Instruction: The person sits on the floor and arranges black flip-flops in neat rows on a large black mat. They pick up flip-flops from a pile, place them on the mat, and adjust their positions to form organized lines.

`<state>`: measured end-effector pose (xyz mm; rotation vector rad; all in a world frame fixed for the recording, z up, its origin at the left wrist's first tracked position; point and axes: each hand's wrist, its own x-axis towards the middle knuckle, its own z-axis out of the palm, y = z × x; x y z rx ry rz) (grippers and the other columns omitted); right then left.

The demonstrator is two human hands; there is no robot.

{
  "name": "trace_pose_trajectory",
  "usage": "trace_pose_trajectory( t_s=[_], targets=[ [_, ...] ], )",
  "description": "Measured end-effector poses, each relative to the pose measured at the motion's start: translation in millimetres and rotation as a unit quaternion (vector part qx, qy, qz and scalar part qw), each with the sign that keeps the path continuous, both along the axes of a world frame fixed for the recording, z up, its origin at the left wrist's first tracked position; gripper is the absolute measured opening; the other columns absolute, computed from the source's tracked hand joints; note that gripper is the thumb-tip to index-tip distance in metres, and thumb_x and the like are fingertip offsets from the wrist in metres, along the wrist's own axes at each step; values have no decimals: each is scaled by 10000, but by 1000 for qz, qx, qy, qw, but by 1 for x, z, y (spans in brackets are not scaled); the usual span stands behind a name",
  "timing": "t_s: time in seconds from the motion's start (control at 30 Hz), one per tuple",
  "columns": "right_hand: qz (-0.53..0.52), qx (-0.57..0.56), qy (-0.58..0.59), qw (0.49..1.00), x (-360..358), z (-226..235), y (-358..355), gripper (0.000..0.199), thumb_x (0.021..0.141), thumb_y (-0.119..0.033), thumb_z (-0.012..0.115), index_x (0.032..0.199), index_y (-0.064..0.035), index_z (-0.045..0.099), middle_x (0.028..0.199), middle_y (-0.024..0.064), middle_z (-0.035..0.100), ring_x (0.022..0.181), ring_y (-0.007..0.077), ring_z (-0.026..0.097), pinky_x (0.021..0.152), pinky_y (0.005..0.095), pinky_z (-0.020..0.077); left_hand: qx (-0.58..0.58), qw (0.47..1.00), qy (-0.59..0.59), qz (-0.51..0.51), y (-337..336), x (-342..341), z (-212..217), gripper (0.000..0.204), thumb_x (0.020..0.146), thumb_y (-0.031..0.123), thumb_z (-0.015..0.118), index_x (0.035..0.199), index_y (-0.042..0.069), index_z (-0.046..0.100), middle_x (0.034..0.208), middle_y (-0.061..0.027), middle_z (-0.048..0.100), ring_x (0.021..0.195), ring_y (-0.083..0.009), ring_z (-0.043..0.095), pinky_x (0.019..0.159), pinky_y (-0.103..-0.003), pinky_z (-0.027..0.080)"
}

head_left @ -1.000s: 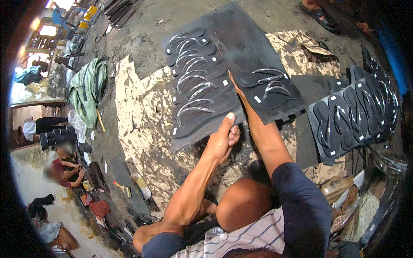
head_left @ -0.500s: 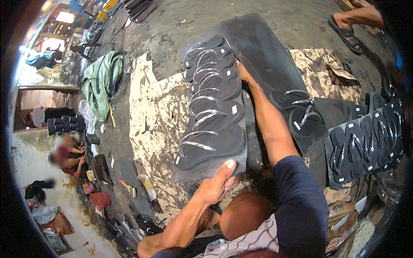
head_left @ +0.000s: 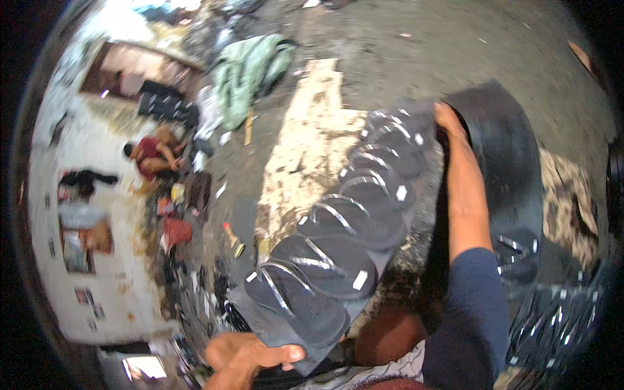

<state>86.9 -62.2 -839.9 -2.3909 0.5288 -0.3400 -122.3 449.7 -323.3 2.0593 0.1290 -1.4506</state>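
Lifted higher and tilted since before, black sheet (head_left: 354, 227) of sandal soles now off the floor (head_left: 390, 58), left hand (head_left: 250, 356) pinching near edge, right hand (head_left: 448, 120) gripping far edge to keep it taut.

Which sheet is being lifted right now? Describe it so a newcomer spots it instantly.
Start at the pale, worn patch of floor. Slanting across its right edge is the dark sheet of sandals, held by the left hand below and the right hand above. Unlike the sheets lying flat at right, it is raised and tilted.
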Motion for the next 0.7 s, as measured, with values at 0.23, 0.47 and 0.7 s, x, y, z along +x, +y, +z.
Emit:
trace_pose_trajectory(
  t_s=[0.23, 0.47, 0.7],
  targets=[
    [-140, 350, -191, 906, -40, 24, 99, 545, 960, -460, 536, 1054, 74, 593, 1080, 104, 663, 992, 278, 616, 888, 389, 471, 130, 986, 89, 49, 60, 40, -27, 765, 777, 714, 626, 1104, 22, 651, 902, -78, 659, 802, -216, 607, 774, -378, 490],
    [-117, 196, -97, 969, -159, 117, 143, 595, 819, -302, 740, 1254, 37, 516, 1216, 238, 606, 1137, 354, 582, 957, 431, 451, 295, 939, -175, 2, 85, 76, -46, 658, 869, 515, 619, 1132, -89, 623, 1058, -164, 677, 959, -241, 614, 891, -366, 450],
    [-439, 122, -214, 864, -476, 283, 52, 388, 805, -276, 783, 1075, -70, 594, 980, 43, 617, 925, 166, 567, 881, 326, 448, 137, 916, -310, -213, -17, 107, -62, 736, 906, 501, 609, 1133, -197, 546, 1111, -199, 641, 1055, -238, 574, 966, -347, 411]
  ],
)
